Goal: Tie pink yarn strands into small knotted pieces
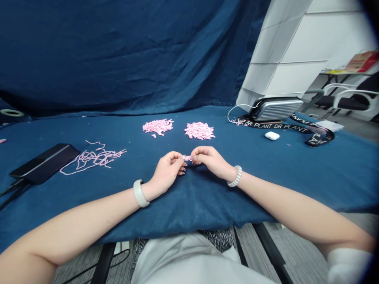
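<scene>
Blue cloth: left pile and right pile of pink bits done, long pink strands remain. Left hand and right hand pinch a small pink piece, fingers narrow, above the cloth.

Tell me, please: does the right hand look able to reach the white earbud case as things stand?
Probably yes: the right hand lies near the white earbud case, and the pink pile sits beside the way. It pinches a small pink piece, though.
</scene>
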{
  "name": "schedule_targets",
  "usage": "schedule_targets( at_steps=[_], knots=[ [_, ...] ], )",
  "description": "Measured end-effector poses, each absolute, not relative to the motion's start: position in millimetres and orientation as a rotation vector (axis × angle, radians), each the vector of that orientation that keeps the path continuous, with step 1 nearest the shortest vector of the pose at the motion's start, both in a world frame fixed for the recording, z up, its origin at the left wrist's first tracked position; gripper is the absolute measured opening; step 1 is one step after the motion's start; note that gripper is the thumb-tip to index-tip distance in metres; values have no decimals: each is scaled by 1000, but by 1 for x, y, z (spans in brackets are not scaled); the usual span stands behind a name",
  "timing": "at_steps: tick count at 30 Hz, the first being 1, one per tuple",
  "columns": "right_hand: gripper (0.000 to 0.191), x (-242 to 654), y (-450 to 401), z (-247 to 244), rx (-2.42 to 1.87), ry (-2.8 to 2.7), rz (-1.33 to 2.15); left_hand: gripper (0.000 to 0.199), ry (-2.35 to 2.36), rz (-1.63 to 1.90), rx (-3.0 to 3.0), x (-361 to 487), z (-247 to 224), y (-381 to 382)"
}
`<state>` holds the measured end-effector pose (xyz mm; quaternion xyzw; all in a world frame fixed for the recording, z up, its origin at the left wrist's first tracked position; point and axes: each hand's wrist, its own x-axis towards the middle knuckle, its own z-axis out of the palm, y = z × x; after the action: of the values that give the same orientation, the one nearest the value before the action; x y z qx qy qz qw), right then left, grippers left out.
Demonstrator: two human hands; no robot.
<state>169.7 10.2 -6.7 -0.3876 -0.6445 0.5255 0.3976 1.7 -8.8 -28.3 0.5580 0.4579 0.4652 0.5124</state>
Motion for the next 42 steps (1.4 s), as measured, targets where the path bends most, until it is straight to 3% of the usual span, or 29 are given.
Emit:
schedule_targets(
  at_steps=[42],
  knots=[
    [11, 171, 11, -8, -1029, -1686, 1199, 18, 1109, 1113, 1340, 2, -28, -8]
  ],
)
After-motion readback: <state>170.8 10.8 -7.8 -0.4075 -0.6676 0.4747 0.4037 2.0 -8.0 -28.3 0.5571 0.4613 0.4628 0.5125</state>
